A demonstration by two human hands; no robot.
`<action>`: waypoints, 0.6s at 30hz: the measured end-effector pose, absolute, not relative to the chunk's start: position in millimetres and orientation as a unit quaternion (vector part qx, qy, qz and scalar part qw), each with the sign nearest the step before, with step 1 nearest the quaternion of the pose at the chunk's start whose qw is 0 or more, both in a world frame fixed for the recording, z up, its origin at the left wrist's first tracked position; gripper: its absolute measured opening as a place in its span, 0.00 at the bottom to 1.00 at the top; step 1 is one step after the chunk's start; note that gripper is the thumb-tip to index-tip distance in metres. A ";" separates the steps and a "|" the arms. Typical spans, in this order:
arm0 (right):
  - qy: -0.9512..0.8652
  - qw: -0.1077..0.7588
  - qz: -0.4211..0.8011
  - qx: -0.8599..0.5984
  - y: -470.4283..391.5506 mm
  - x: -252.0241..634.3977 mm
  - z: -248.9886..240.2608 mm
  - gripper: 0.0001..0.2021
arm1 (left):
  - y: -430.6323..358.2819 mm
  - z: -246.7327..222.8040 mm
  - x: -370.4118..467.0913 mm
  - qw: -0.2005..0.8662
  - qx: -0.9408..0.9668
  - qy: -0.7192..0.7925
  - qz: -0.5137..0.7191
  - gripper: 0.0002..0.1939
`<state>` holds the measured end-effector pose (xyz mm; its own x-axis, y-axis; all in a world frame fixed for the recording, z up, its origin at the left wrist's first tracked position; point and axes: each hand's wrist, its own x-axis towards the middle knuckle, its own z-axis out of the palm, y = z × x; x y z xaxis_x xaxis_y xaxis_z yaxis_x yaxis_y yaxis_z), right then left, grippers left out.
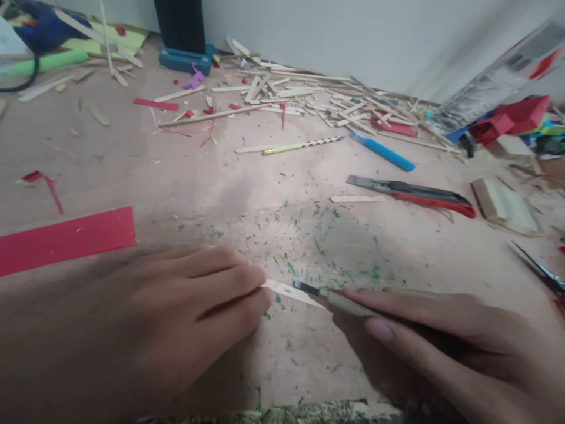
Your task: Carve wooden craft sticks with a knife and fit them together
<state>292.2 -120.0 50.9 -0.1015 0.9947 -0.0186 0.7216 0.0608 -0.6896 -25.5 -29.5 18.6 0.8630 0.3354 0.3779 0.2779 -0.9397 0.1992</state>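
My left hand [185, 312] is closed, its fingertips pinning one end of a pale wooden craft stick [302, 295] to the tabletop. The stick's other end reaches to the right, passing under the tool. A carving tool [348, 304] with a light wooden handle and a short dark metal tip is gripped in my right hand [459, 347], between thumb and fingers. Its tip hovers at or just over the stick; whether it touches, I cannot tell. A small dark mark shows on the stick near that tip. Green shavings [324, 247] lie scattered around it.
Beyond my hands lie a red utility knife [410, 193], a blue pen-like piece [384, 151] and a patterned pencil [302, 145]. Loose craft sticks [309, 97] heap along the wall. A red strip [70, 238] is at left, wood blocks [503, 206] at right, scissors [538, 265] at the right edge.
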 end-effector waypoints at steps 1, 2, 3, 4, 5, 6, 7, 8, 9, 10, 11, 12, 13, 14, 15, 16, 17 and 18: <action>-0.683 0.246 0.273 -0.631 -119.5 292.8 50.6 0.10 | -29.4 17.3 -24.8 0.072 0.962 0.165 0.207 0.15; -0.683 0.249 0.260 -0.636 -119.1 293.9 50.2 0.10 | -29.3 16.4 -24.7 0.075 0.960 0.175 0.207 0.15; -0.685 0.251 0.243 -0.640 -118.9 295.6 49.7 0.09 | -29.3 15.9 -25.3 0.077 0.958 0.184 0.208 0.16; -0.690 0.252 0.226 -0.640 -119.1 297.8 48.8 0.09 | -29.2 15.7 -26.2 0.081 0.956 0.190 0.209 0.17; -0.700 0.249 0.211 -0.635 -119.9 300.6 47.7 0.10 | -29.0 15.8 -27.4 0.087 0.955 0.191 0.208 0.17; -0.712 0.242 0.195 -0.629 -121.2 303.6 46.2 0.12 | -28.6 16.0 -28.6 0.097 0.956 0.190 0.203 0.17; -0.724 0.236 0.180 -0.623 -123.0 306.5 44.5 0.14 | -28.0 16.4 -29.7 0.110 0.955 0.189 0.200 0.17; -0.732 0.232 0.169 -0.618 -125.0 308.9 42.8 0.16 | -27.3 16.9 -30.6 0.125 0.954 0.189 0.195 0.18; -0.736 0.232 0.158 -0.617 -126.9 310.5 41.1 0.16 | -26.6 17.5 -31.2 0.139 0.953 0.193 0.188 0.18; -0.736 0.235 0.147 -0.618 -128.4 311.1 39.6 0.16 | -25.9 18.1 -31.7 0.148 0.951 0.197 0.186 0.18; -0.735 0.238 0.138 -0.620 -129.1 310.6 38.3 0.15 | -25.3 18.9 -31.9 0.150 0.950 0.203 0.186 0.18; -0.732 0.242 0.128 -0.624 -129.0 309.3 37.0 0.14 | -24.7 19.7 -32.0 0.148 0.948 0.208 0.189 0.18; -0.729 0.244 0.121 -0.628 -127.9 307.6 35.9 0.14 | -24.3 20.6 -32.0 0.145 0.946 0.213 0.196 0.18; -0.729 0.246 0.113 -0.629 -126.1 306.1 34.7 0.15 | -24.0 21.5 -31.9 0.144 0.944 0.220 0.198 0.17; -0.729 0.247 0.108 -0.629 -123.8 305.3 33.6 0.15 | -23.8 22.2 -31.8 0.143 0.941 0.227 0.206 0.16; -0.731 0.246 0.106 -0.628 -121.3 305.7 32.3 0.15 | -23.7 22.9 -31.7 0.145 0.939 0.229 0.210 0.16; -0.735 0.244 0.104 -0.624 -119.0 307.8 31.1 0.14 | -23.7 23.2 -31.6 0.148 0.940 0.224 0.211 0.15; -0.741 0.240 0.103 -0.619 -117.1 311.3 30.1 0.14 | -23.6 23.3 -31.6 0.150 0.941 0.217 0.211 0.14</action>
<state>311.3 -117.1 30.1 -0.1189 0.9664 0.2281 0.8678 0.2128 -0.4491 -31.6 -23.6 23.3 0.8166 0.4725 0.3314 0.3456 -0.8603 0.3748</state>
